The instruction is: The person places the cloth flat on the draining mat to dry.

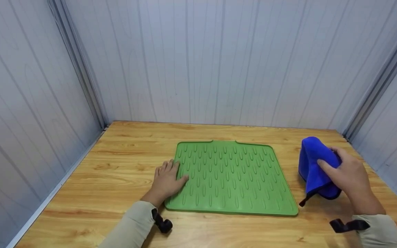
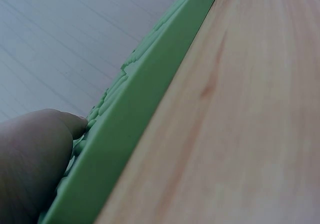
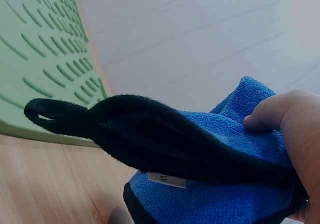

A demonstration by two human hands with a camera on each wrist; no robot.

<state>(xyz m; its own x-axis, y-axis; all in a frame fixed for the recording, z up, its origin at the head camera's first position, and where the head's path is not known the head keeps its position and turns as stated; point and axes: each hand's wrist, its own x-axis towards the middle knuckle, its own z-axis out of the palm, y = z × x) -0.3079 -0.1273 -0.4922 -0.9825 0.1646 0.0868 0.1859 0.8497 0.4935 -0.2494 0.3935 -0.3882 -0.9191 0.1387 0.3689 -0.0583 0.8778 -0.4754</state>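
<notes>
Blue cloth (image 1: 312, 174) was gripped in your right hand (image 1: 350, 173), right of the green mat (image 1: 233, 182) your relaxed left hand (image 1: 167, 181) touched; wiping seemed imminent, next move probably calling for bringing cloth over mat.

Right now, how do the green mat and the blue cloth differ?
The green mat lies flat on the table; the blue cloth is bunched in the right hand. The mat has raised ridges; the cloth is fuzzy with black edging. The mat spreads wider than the cloth. Both are being touched.
</notes>
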